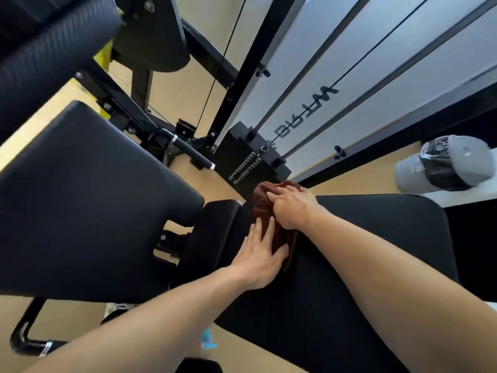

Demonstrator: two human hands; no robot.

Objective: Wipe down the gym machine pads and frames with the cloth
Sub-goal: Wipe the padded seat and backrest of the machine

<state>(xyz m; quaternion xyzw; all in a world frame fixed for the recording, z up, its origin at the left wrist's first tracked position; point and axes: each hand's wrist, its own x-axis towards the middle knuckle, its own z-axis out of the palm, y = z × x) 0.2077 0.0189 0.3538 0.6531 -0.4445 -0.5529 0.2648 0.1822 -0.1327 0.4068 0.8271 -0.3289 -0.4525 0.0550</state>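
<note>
Pale wooden floor (67,319) runs under a black cable machine whose frame (250,63) and guide rods (309,65) climb past a frosted white panel with reversed lettering. The weight stack (250,157) sits at the foot of the rods. In front of me lies a black seat pad (376,251), and a larger black back pad (80,197) angles off to the left of it. The brown cloth (265,208) lies bunched on the far left edge of the seat pad. My right hand (291,208) presses down on top of it, fingers curled over the folds. My left hand (258,261) lies flat and open with fingers spread, its fingertips on the near part of the cloth and the palm on the pad. A grey bin with a black liner (446,165) stands on the floor to the right.
</note>
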